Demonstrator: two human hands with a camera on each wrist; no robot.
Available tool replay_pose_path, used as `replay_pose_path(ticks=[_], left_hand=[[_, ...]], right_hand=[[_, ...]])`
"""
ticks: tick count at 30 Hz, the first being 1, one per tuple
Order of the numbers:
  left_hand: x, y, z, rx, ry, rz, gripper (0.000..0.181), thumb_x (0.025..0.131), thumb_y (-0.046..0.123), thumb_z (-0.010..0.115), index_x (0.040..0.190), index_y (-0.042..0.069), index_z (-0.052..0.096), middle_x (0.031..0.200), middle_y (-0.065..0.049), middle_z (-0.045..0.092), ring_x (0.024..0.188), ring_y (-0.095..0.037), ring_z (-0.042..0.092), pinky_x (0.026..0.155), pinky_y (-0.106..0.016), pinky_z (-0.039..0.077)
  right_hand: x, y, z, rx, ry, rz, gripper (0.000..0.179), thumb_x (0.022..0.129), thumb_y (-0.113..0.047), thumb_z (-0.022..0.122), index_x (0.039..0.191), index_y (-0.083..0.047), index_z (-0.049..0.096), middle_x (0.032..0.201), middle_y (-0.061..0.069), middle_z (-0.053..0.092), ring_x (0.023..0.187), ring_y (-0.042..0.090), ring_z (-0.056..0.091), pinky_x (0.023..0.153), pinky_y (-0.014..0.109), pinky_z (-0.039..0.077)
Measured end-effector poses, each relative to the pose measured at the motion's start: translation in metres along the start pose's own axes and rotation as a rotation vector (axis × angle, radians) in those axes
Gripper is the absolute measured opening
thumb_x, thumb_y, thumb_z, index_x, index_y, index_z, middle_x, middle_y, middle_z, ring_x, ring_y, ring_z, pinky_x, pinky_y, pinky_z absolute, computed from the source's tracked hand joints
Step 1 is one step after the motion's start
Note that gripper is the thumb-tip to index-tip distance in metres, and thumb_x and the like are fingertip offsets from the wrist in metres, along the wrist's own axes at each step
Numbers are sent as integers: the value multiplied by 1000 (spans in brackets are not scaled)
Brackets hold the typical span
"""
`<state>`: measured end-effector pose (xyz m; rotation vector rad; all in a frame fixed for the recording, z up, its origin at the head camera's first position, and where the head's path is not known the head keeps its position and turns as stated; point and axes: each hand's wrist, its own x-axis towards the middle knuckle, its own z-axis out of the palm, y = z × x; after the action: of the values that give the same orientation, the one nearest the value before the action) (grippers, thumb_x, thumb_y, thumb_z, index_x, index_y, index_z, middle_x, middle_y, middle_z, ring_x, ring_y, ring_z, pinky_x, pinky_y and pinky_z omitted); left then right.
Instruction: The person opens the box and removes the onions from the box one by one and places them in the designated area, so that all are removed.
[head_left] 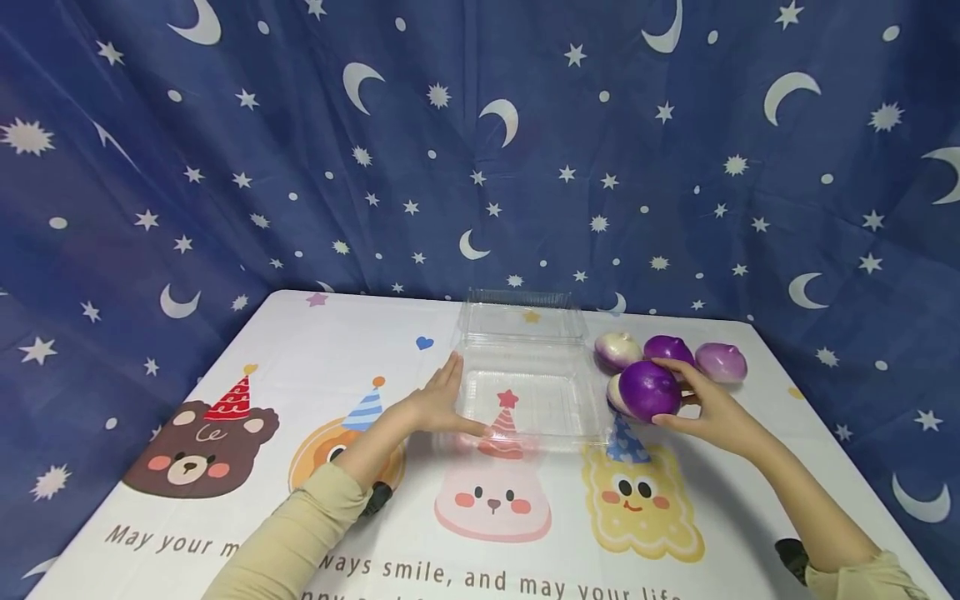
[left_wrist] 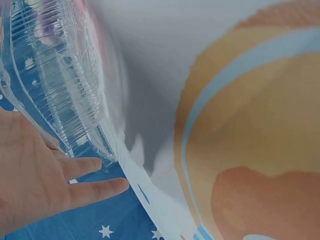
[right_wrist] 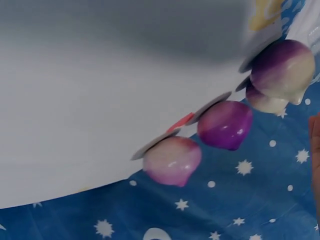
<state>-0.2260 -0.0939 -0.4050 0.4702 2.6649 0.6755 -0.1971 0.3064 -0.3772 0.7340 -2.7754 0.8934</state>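
Note:
In the head view a clear plastic clamshell box (head_left: 592,417) lies with its lid (head_left: 525,321) raised at the back. My left hand (head_left: 438,404) rests against the box's left side, its fingers straight and the thumb along the front edge; the left wrist view shows the fingers beside the ribbed plastic wall (left_wrist: 55,75). On the right, my right hand (head_left: 701,404) holds a shiny deep-purple toy onion (head_left: 649,392) between thumb and fingers. Partly hidden behind it is a whitish onion (head_left: 615,394). The right wrist view shows only an edge of that hand (right_wrist: 315,155).
Behind the held onion sit a white-and-purple onion (head_left: 618,351), a purple onion (head_left: 663,346) and a pale pinkish-purple onion (head_left: 722,362). The white printed tablecloth (head_left: 360,333) ends at a dark-blue star-and-moon curtain (head_left: 420,208).

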Motion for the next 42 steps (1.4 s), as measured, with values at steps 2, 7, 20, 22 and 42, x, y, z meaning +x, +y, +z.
replay_pose_path(ticks=[2,7,20,22,42], left_hand=[[0,0,1,5,-1,-3,126,71,59,72,150,2,-7,158,-13,-14,145,-40,4,109,-67,19],[0,-1,2,8,-1,-4,125,72,59,71,150,2,-8,158,-12,-15,145,-40,4,109,-68,18],[-1,4,-4,19,-4,-15,124,72,58,71,150,1,-6,158,-13,-14,145,-41,4,108,-68,18],[-1,3,-3,22,-7,-16,124,72,59,71,150,1,-6,158,-14,-13,145,-42,5,108,-68,18],[-1,0,-1,-21,-4,14,124,73,58,71,150,1,-8,158,-13,-16,143,-45,-2,106,-71,17]], right_hand=[[-2,3,-1,-3,0,25,73,76,-14,79,136,0,39,121,23,52,96,34,59,74,19,52],[-4,13,-7,-8,14,61,73,76,-12,78,135,4,37,118,28,52,95,41,59,74,14,50],[-2,44,-19,23,38,77,70,78,-6,75,133,10,36,121,34,48,94,49,59,70,7,47],[0,48,-19,26,32,84,69,78,-5,75,133,11,36,121,33,47,94,49,59,70,8,48],[8,76,-20,30,-47,145,65,79,-5,73,127,14,34,122,35,41,104,55,49,82,60,49]])
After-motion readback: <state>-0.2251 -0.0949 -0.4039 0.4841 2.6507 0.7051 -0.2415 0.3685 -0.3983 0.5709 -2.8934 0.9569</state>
